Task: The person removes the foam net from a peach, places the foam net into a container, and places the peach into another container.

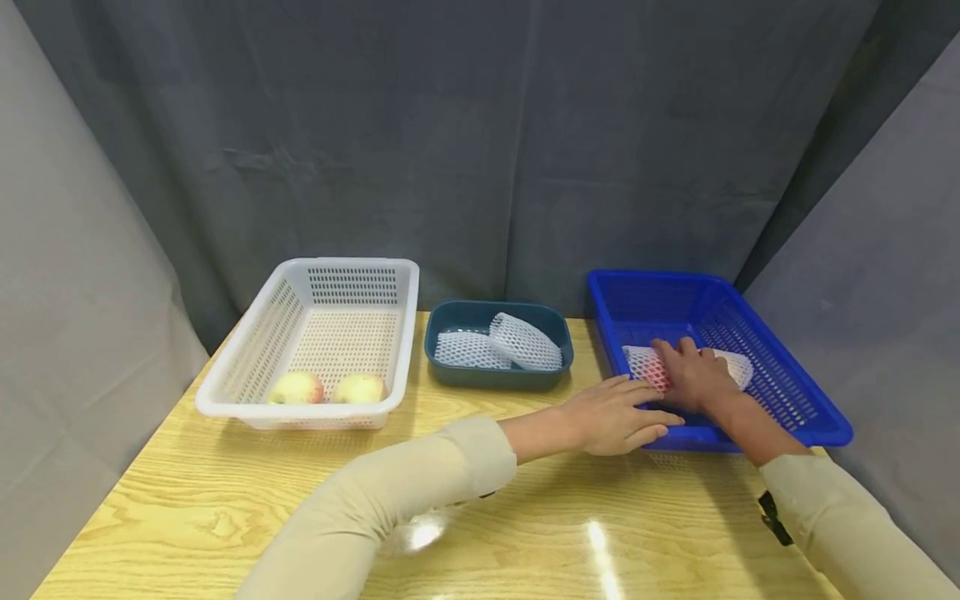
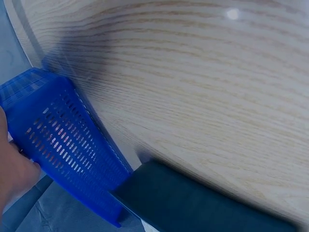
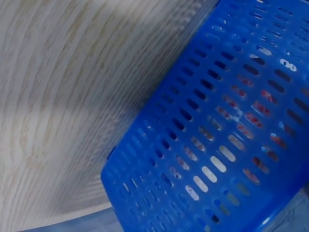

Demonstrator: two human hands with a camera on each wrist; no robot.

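the netted red fruit (image 1: 647, 367) lies in the blue basket (image 1: 780, 387), just left of the nearer right hand (image 1: 699, 381), whose grasp i cannot tell; the left hand (image 1: 617, 418), unclenched, stretches at its rim.

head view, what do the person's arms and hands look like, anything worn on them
Both arms wear plain, cream-coloured long sleeves: the left sleeve and the right sleeve end short of the wrists. A small black piece sticks out beside the right cuff. The left hand and right hand are bare, with no gloves visible.
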